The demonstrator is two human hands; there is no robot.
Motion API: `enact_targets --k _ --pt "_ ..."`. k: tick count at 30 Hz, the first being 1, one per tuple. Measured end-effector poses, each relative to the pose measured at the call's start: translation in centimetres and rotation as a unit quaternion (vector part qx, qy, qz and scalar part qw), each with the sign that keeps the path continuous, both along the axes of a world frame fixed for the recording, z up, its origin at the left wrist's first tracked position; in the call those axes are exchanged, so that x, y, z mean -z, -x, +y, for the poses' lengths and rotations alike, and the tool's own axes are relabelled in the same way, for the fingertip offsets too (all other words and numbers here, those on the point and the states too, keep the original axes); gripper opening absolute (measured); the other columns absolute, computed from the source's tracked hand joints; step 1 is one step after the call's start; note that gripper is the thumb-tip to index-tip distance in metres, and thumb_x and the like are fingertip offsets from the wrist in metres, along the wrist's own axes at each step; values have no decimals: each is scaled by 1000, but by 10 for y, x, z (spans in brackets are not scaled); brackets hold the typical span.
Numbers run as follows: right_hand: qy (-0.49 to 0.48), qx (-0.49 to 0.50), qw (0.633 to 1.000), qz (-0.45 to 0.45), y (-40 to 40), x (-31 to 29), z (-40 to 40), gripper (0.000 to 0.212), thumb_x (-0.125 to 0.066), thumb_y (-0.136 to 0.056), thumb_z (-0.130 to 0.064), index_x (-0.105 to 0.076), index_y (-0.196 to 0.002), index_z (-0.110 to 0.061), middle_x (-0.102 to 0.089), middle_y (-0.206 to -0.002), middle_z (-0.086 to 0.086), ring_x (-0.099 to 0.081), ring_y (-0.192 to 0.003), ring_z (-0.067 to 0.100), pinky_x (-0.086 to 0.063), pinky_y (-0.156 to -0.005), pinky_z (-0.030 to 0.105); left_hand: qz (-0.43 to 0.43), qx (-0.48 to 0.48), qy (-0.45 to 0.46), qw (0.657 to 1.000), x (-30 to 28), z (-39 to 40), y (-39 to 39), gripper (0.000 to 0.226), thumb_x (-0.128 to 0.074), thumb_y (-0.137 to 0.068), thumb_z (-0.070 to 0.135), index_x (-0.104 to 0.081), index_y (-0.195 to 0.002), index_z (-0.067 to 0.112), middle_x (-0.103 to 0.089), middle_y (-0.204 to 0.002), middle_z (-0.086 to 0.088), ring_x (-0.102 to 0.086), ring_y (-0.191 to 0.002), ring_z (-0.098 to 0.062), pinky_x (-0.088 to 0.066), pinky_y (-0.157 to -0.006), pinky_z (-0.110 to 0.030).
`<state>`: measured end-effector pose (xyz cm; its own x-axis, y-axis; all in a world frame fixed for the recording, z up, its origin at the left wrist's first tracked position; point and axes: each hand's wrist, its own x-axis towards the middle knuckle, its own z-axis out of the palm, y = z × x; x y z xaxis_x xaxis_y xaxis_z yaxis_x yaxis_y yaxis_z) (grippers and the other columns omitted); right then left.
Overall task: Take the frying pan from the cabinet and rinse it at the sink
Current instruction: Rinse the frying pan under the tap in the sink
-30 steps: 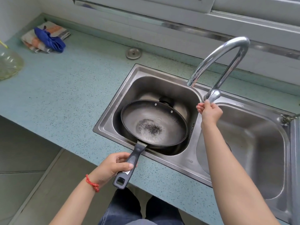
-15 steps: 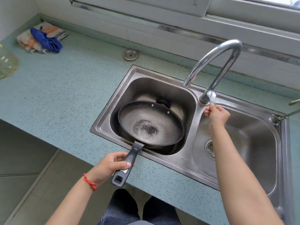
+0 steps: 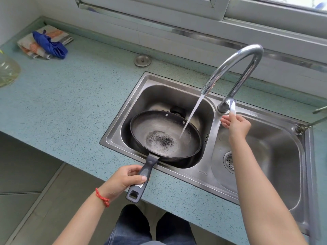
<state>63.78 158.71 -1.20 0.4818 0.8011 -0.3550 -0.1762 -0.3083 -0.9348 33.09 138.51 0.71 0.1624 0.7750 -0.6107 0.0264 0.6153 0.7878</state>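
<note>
The black frying pan sits in the left basin of the steel double sink, its worn centre showing a dark speckled patch. My left hand grips the pan's dark handle, which sticks out over the counter edge. A stream of water falls from the curved chrome faucet into the right side of the pan. My right hand holds the faucet lever at the base of the tap, between the two basins.
The right basin has a round drain strainer. On the speckled blue counter lie folded cloths with a blue rag at the far left, a clear glass vessel at the left edge, and a small metal cap behind the sink.
Water now runs from the faucet into the pan; earlier it was dry. My right hand stayed on the lever. The left hand still holds the handle.
</note>
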Motion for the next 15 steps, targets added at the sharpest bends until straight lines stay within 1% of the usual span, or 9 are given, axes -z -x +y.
enact_targets --k 2,4,5,8,10,11,13,15 --pt "11 4 1000 0 7 -1 -16 13 -54 -90 -12 -59 -81 -3 -63 -72 10 -63 -43 3 -48 -43 12 4 19 -10 1000 0 1 1 61 -73 -48 38 -65 -99 5 -71 -91 -5 -66 -86 -12 -50 -71 -18" --pt "23 -1 1000 -6 18 -5 -38 13 -53 -90 -12 -59 -92 -1 -63 -73 9 -63 -44 2 -49 -44 12 7 40 -16 999 -1 3 3 57 -72 -49 40 -66 -96 8 -71 -87 -1 -66 -83 -9 -49 -72 -19" --pt "30 -11 999 -13 27 -8 -51 14 -52 -90 -12 -59 -95 -1 -63 -73 9 -62 -44 2 -49 -45 12 7 52 -19 998 0 5 4 55 -71 -50 42 -66 -94 10 -70 -86 1 -65 -81 -9 -49 -74 -20" --pt "58 -73 995 -44 65 -22 -98 15 -51 -90 -12 -61 -94 -1 -64 -71 8 -61 -45 3 -49 -45 13 12 68 -16 997 4 11 9 53 -67 -51 49 -65 -90 13 -64 -79 5 -60 -78 -8 -48 -75 -22" --pt "82 -135 985 -71 96 -32 -133 18 -52 -90 -17 -63 -94 -2 -66 -73 7 -62 -54 10 -50 -50 18 6 80 -14 997 8 15 10 50 -65 -51 51 -62 -83 13 -58 -73 7 -56 -72 -5 -47 -69 -17" --pt "96 -170 977 -88 111 -36 -150 19 -53 -89 -21 -64 -92 -6 -67 -74 6 -63 -59 13 -51 -54 22 2 90 -14 996 9 17 11 47 -65 -53 50 -60 -81 13 -55 -70 7 -54 -70 -4 -47 -67 -15" --pt "127 -224 960 -113 142 -42 -180 21 -55 -87 -34 -64 -85 -15 -69 -74 3 -64 -62 14 -52 -62 29 -15 110 -15 994 12 21 12 37 -66 -60 44 -57 -77 12 -53 -66 8 -53 -66 -3 -47 -64 -14" --pt "158 -254 946 -123 167 -45 -198 28 -57 -82 -44 -64 -78 -17 -67 -68 -1 -64 -62 15 -52 -65 34 -38 124 -8 992 18 24 12 23 -63 -73 34 -60 -74 11 -60 -66 8 -58 -67 -5 -49 -66 -16"
